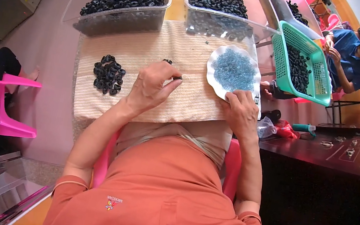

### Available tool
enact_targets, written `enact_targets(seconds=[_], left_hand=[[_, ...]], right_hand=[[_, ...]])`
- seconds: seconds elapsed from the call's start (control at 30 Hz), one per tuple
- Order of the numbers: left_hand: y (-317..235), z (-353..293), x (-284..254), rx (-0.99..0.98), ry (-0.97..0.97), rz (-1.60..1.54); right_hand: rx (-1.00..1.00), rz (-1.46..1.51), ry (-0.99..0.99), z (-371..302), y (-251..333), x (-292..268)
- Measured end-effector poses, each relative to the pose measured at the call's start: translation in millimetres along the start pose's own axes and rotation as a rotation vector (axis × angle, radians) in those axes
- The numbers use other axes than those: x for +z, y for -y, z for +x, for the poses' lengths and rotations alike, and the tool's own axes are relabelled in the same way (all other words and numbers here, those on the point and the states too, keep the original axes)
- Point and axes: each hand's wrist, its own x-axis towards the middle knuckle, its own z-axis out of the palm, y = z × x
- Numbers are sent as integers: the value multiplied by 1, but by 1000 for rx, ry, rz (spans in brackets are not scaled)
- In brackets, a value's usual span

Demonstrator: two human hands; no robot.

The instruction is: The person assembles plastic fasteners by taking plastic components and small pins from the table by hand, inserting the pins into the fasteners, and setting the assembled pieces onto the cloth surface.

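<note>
Over the middle of the cloth, my left hand [153,83] pinches a small black ring-shaped part [177,78] between thumb and forefinger. My right hand [242,111] rests at the near rim of a white scalloped plate [211,77], its fingers curled together; whatever they grip, if anything, is hidden. The plate holds many tiny clear-blue pieces [233,70]. Left of my left hand lies a loose pile of black ring-shaped parts [108,75]. Just beyond that hand, a few more black parts [167,61] show on the striped cloth [153,43].
Two clear bins [124,16] [223,26] full of black parts stand at the table's far side. A green basket [293,86] of black parts is at the right, near a seated co-worker [353,60]. Another person sits left on a pink chair [16,80]. A dark cabinet [325,153] stands right.
</note>
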Motion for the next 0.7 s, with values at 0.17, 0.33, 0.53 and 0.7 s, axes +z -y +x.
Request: enact_targets(seconds=[0.17,0.33,0.53,0.7], left_hand=[[-8,-8,10,-76,-13,-111],[-12,-18,20,-217,-27,-308],[-2,-31,33,-527,50,-721],[-9,-28,34,-618,129,-802]], right_hand=[[-17,66,-34,-4,-6,2],[-33,153,-66,-7,-6,-2],[-6,256,-123,-8,-7,-3],[45,367,-250,-7,-11,-3]])
